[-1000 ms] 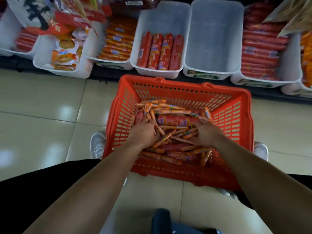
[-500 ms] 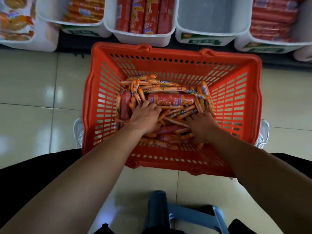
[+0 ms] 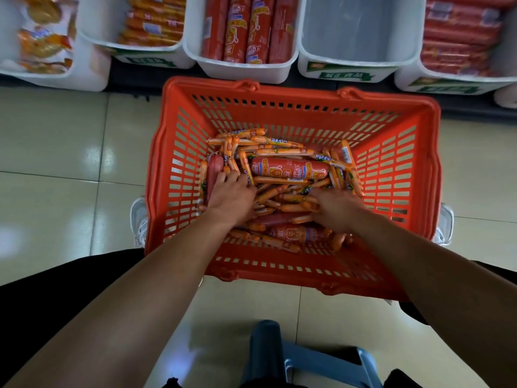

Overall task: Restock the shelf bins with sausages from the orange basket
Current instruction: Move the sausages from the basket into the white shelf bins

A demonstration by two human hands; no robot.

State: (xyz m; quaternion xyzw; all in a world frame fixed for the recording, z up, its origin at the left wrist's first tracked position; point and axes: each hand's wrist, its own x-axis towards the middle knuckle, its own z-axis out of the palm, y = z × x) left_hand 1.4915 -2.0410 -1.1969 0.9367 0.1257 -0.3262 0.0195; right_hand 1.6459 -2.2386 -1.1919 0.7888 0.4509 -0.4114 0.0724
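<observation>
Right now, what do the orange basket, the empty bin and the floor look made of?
Orange basket: likely moulded plastic, semi-gloss, by its slotted walls and rounded rim.
Empty bin: likely white plastic, smooth, matte; thin one-piece walls.
Floor: probably glazed tile, glossy; light glare and grout lines.

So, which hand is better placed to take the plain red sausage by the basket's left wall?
Left. The left hand has its fingertips on the plain red sausage; the right hand lies across the orange basket, among the thin sausages.
</observation>
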